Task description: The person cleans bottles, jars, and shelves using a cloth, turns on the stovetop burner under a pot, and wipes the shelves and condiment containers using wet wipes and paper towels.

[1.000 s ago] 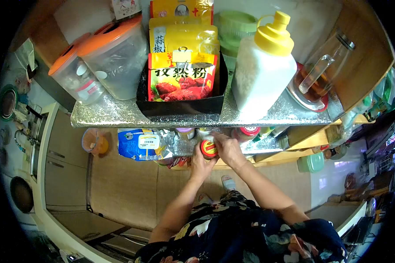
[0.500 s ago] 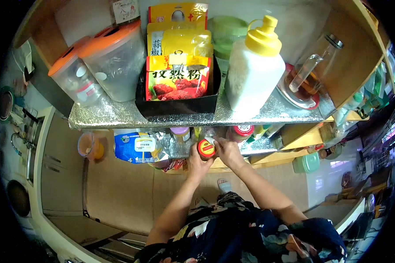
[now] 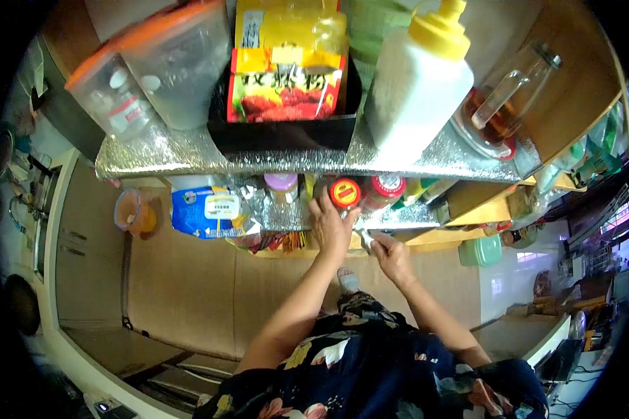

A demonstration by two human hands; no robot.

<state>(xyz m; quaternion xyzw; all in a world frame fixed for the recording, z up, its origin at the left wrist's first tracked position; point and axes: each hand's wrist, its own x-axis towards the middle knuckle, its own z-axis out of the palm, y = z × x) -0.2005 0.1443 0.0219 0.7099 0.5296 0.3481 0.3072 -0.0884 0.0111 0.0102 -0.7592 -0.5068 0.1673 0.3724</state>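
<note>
My left hand (image 3: 330, 229) is wrapped round a jar with a red and yellow lid (image 3: 345, 193), which stands upright on the foil-lined lower shelf. To its right is another jar with a red lid (image 3: 388, 187), very close beside it. My right hand (image 3: 393, 260) is closed on a crumpled white wipe (image 3: 365, 239), just in front of the shelf edge. Left of my left hand stands a jar with a purple lid (image 3: 280, 183). Further left lies a blue packet of wipes (image 3: 204, 211) with a white flap.
Above, the foil-covered upper shelf (image 3: 168, 155) holds a black box (image 3: 284, 137) of seasoning packets, clear containers with orange lids (image 3: 182, 70), a white bottle with a yellow cap (image 3: 419, 91) and a glass bottle (image 3: 514, 98). An orange-tinted cup (image 3: 135, 213) is at the left.
The red-lidded jar has gone from between both hands onto the lower shelf, with my left hand still around it. My right hand has come away down and right with the wipe.
</note>
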